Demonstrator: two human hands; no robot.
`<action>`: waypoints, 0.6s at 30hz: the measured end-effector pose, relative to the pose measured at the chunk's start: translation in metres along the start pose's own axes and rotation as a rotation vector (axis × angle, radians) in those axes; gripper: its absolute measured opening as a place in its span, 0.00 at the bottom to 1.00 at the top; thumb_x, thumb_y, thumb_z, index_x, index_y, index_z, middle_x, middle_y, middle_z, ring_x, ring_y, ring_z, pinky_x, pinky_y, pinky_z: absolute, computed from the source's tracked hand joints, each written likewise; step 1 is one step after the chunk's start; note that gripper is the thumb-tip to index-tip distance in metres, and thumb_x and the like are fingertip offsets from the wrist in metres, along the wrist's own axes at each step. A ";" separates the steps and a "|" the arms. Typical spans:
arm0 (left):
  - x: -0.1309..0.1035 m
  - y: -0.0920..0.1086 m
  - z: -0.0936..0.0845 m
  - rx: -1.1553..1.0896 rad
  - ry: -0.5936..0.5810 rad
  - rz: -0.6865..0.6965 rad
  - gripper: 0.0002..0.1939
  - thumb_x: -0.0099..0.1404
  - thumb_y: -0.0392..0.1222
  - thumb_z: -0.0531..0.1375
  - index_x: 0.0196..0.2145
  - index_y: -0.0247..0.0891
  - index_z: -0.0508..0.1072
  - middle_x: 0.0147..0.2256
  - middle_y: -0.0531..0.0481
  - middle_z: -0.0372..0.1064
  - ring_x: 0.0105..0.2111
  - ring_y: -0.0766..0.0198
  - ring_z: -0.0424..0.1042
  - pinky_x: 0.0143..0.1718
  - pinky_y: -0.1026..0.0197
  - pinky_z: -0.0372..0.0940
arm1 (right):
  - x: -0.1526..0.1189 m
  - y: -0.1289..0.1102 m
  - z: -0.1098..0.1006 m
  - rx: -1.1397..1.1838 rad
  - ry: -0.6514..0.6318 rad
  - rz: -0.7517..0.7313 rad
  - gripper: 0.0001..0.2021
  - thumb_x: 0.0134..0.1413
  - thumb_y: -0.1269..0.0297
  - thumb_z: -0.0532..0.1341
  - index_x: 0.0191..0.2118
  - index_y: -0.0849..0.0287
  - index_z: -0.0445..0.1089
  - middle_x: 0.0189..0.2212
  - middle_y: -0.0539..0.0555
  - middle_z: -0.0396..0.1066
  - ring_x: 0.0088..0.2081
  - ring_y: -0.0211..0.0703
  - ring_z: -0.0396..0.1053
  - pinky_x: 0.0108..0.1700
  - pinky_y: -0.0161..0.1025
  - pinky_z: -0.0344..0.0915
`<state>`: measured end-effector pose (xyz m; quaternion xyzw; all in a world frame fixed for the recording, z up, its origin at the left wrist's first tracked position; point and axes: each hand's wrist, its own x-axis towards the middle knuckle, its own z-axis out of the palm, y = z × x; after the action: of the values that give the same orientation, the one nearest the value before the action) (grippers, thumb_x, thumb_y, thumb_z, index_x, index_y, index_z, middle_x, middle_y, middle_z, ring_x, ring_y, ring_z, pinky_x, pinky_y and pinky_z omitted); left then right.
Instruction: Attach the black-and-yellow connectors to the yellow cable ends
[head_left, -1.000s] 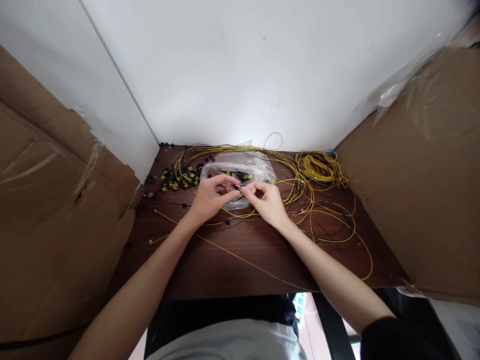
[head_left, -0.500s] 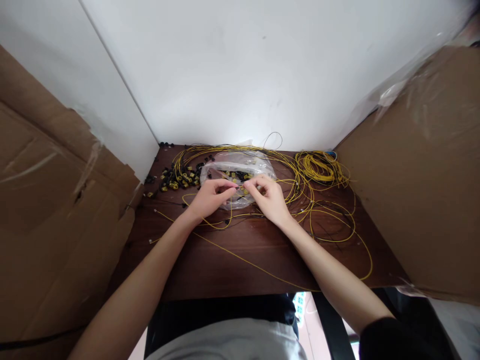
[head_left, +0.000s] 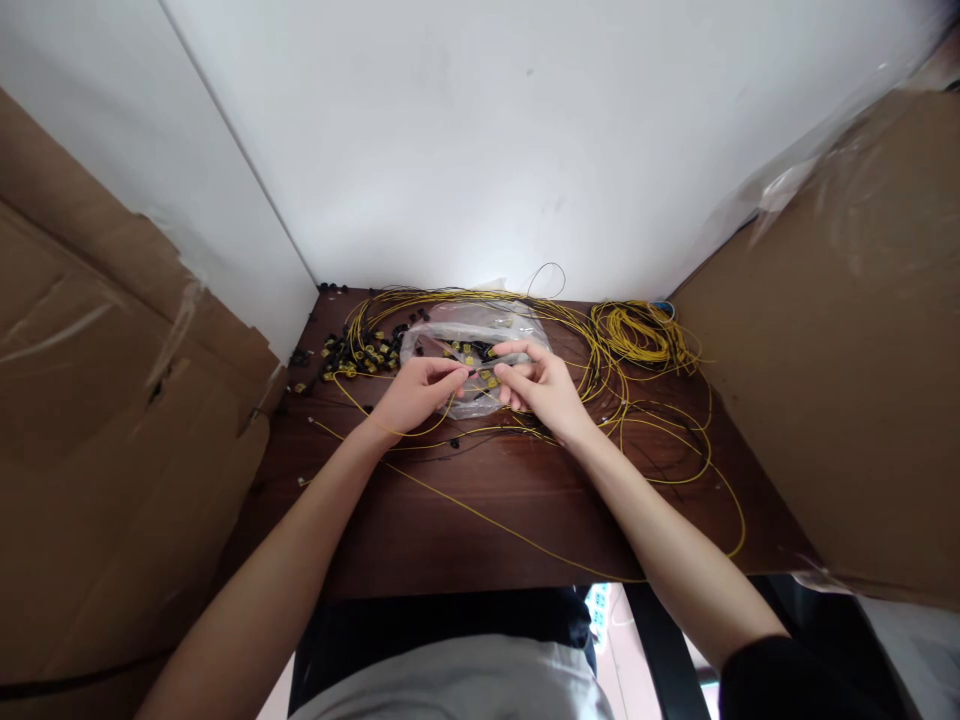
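Over a clear plastic bag [head_left: 433,342], my left hand [head_left: 424,393] pinches a small dark piece at its fingertips, with a thin yellow wire looping below. Facing it, my right hand [head_left: 541,388] has thumb and fingers closed around something too small to make out. The fingertips of both hands are a short gap apart. Yellow and black connector pieces [head_left: 367,358] lie in a pile left of the bag, and more show inside it. A bundle of yellow wires [head_left: 592,345] runs behind and to the right of the bag.
A coil of yellow wire [head_left: 637,335] lies at the back right of the dark wooden table [head_left: 480,530]. Cardboard walls [head_left: 112,400] stand at both sides, with a white panel [head_left: 465,140] behind. Loose wires cross the right half and reach the front edge.
My right hand's fingers have spread and shifted slightly right, away from the left hand. The yellow wire loop near my left hand has changed shape, and a dark piece now shows at its fingertips.
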<state>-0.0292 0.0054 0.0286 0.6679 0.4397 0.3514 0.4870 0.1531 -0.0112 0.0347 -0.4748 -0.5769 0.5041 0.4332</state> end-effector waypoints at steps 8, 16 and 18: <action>-0.005 0.011 -0.002 0.098 -0.131 0.000 0.19 0.61 0.48 0.55 0.20 0.31 0.69 0.15 0.55 0.55 0.17 0.73 0.53 0.19 0.68 0.48 | -0.001 0.010 0.006 -0.268 0.031 -0.292 0.07 0.49 0.65 0.62 0.36 0.62 0.72 0.24 0.49 0.69 0.25 0.33 0.63 0.29 0.33 0.61; -0.005 0.013 0.000 -0.030 -0.134 -0.059 0.22 0.63 0.50 0.52 0.21 0.30 0.70 0.15 0.54 0.58 0.17 0.73 0.53 0.20 0.69 0.50 | -0.001 0.010 0.008 -0.119 0.070 -0.203 0.09 0.48 0.59 0.63 0.28 0.61 0.72 0.22 0.49 0.70 0.23 0.34 0.63 0.28 0.34 0.60; -0.005 0.013 0.000 -0.100 -0.130 -0.072 0.19 0.63 0.49 0.52 0.27 0.30 0.72 0.19 0.52 0.64 0.17 0.73 0.54 0.20 0.69 0.50 | 0.001 0.010 0.006 -0.025 0.106 -0.154 0.12 0.47 0.56 0.63 0.27 0.61 0.70 0.20 0.48 0.68 0.22 0.34 0.62 0.27 0.34 0.60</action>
<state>-0.0279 -0.0015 0.0407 0.6480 0.4128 0.3109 0.5594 0.1477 -0.0110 0.0235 -0.4607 -0.5941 0.4361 0.4946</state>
